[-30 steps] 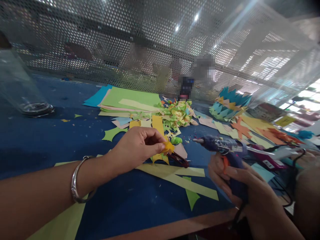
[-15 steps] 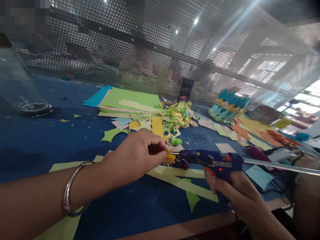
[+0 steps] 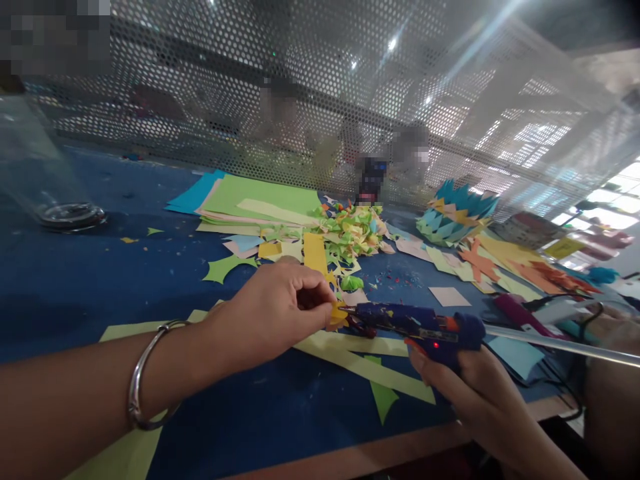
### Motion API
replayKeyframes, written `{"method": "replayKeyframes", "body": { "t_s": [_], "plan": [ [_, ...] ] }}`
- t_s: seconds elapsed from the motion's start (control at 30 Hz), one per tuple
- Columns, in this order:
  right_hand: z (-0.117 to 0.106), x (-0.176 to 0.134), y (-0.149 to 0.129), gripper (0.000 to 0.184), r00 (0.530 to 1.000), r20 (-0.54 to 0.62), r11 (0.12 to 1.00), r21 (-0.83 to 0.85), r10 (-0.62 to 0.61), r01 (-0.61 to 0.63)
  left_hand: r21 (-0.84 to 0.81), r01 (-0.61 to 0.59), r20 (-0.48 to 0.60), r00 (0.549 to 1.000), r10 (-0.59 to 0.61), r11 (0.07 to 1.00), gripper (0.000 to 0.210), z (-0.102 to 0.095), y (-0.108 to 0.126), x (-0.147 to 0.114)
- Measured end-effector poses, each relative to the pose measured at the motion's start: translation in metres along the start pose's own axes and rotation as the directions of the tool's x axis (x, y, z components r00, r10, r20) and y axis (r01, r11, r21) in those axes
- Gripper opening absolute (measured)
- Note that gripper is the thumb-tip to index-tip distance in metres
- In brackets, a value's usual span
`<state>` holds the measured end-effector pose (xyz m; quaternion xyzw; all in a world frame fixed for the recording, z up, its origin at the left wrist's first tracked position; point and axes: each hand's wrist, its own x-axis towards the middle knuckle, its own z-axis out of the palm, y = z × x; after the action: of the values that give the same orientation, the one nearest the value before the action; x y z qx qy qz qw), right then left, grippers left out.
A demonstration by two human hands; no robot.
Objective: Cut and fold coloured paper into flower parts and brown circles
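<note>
My left hand [image 3: 285, 303], with a silver bangle at the wrist, pinches a small yellow paper piece [image 3: 338, 315] between thumb and fingertips. A dark blue hot glue gun [image 3: 400, 320] is gripped in my right hand [image 3: 465, 380], its red light lit. The metal nozzle points left and meets the yellow piece; whether glue is coming out I cannot tell. A clear glue stick [image 3: 560, 343] juts from the gun's rear. Below both hands, pale yellow paper strips [image 3: 370, 373] lie on the blue table [image 3: 225, 420], with a green paper offcut [image 3: 384, 400] partly under one strip.
Behind my hands are a heap of paper scraps [image 3: 355, 230] and stacked coloured sheets [image 3: 265, 197]. A clear bottle [image 3: 45, 167] stands at left, a blue-and-yellow paper crown [image 3: 457, 210] at back right. Cables [image 3: 555, 377] lie at right beside another person's arm [image 3: 613, 380]. A perforated metal screen [image 3: 240, 87] rises behind.
The glue gun has tilted, its rear end dropping a little, and shifted slightly left with my right hand. My left hand stays almost still with the yellow piece.
</note>
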<state>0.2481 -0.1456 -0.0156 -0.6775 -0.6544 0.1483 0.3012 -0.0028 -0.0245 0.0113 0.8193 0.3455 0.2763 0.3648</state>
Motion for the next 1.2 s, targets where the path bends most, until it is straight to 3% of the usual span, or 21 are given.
{"method": "replayKeyframes", "body": {
  "t_s": [0.5, 0.83, 1.0, 1.1, 1.2],
  "plan": [
    [-0.001, 0.000, 0.000, 0.036, 1.000, -0.023, 0.994, -0.108, -0.004, 0.002, -0.005, 0.002, 0.002, 1.000, -0.002, 1.000, 0.015, -0.001, -0.002, -0.001],
    [0.001, -0.001, 0.006, 0.043, 0.993, -0.091, 0.996, -0.027, 0.081, -0.084, -0.031, 0.026, 0.071, 0.997, -0.024, 0.999, 0.016, -0.002, -0.003, 0.000],
    [-0.013, 0.017, 0.011, 0.044, 0.979, -0.100, 0.982, 0.086, 0.179, -0.171, -0.200, 0.121, 0.084, 0.991, -0.106, 0.972, 0.018, -0.001, -0.005, 0.003],
    [-0.024, 0.038, 0.020, 0.047, 0.985, -0.020, 0.960, 0.230, 0.170, -0.161, -0.332, 0.199, 0.068, 0.980, -0.187, 0.922, 0.017, 0.000, -0.007, 0.005],
    [-0.033, 0.062, 0.035, 0.041, 0.935, 0.039, 0.797, 0.512, 0.352, -0.322, -0.458, 0.252, 0.041, 0.964, -0.263, 0.852, 0.014, -0.001, -0.007, 0.007]
  ]
}}
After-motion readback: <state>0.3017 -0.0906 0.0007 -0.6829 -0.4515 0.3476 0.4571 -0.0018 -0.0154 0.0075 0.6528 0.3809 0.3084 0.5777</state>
